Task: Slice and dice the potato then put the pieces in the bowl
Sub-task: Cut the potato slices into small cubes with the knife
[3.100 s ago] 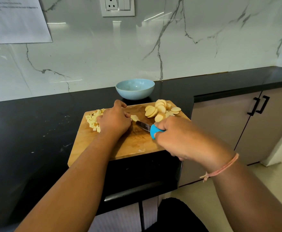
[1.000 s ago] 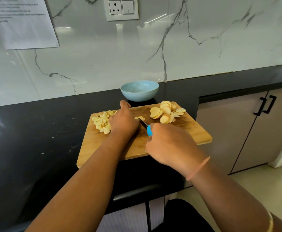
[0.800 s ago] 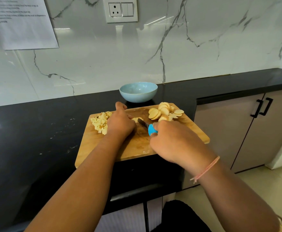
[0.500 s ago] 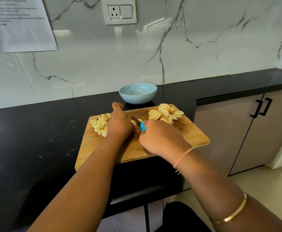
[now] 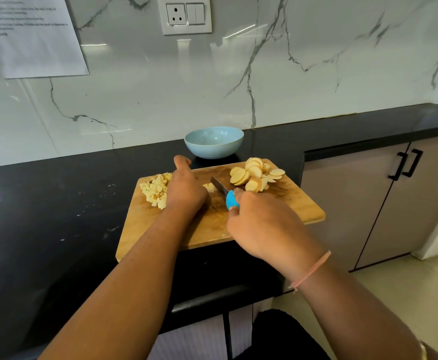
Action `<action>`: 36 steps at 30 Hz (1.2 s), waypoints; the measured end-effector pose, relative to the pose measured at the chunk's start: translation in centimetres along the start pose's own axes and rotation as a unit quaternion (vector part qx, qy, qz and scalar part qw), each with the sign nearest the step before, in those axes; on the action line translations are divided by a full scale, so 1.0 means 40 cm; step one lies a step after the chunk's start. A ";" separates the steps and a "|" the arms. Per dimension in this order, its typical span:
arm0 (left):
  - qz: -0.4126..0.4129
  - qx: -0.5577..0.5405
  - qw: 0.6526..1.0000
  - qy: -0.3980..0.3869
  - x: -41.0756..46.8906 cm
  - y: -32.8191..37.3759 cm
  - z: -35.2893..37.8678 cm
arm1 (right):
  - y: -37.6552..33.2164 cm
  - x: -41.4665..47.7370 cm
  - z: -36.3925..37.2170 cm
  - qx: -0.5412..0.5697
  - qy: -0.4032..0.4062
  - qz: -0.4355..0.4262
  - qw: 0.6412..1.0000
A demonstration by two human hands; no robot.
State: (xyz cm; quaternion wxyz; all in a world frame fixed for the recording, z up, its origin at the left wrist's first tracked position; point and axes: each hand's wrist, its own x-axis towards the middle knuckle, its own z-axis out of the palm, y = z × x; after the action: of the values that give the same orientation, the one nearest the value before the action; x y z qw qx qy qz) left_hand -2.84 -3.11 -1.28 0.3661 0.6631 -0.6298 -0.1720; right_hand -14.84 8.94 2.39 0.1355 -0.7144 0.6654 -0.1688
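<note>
A wooden cutting board (image 5: 296,207) lies on the black counter. Diced potato (image 5: 156,189) is heaped at its left end, and round potato slices (image 5: 253,174) are piled at its far right. My left hand (image 5: 185,188) presses down on a few potato pieces (image 5: 209,187) at the board's middle, mostly hiding them. My right hand (image 5: 262,224) grips a knife by its blue handle (image 5: 231,200); the blade (image 5: 219,185) points toward the pieces beside my left hand. An empty light-blue bowl (image 5: 214,141) stands just behind the board.
The black counter (image 5: 57,203) runs left and right, with a marble wall behind it carrying a socket plate (image 5: 185,16) and a taped paper sheet (image 5: 31,35). Cabinet doors with black handles (image 5: 407,163) sit low at the right.
The knife hand has gone back and forth by the left hand, cutting the pieces under it; since half a second ago it drew back slightly to the right. Left hand stayed put.
</note>
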 end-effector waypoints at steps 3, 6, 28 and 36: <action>-0.003 -0.009 1.000 0.010 0.003 -0.001 0.003 | -0.014 0.037 0.014 0.010 0.008 -0.002 1.000; 0.003 -0.011 1.000 0.023 0.004 -0.003 0.006 | -0.030 0.064 0.030 0.024 -0.029 0.007 0.999; 0.067 0.118 0.990 0.042 0.020 -0.010 0.007 | 0.148 0.141 -0.006 0.149 0.202 0.020 0.968; 0.170 0.225 0.959 0.000 0.015 -0.002 0.022 | 0.186 0.169 0.043 0.225 0.261 0.037 0.938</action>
State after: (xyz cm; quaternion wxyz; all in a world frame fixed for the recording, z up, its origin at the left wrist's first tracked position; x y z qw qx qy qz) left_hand -3.29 -3.91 -1.80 0.2314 0.6118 -0.7554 0.0388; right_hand -20.45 1.56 -1.87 0.1207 -0.5706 0.6481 -0.4897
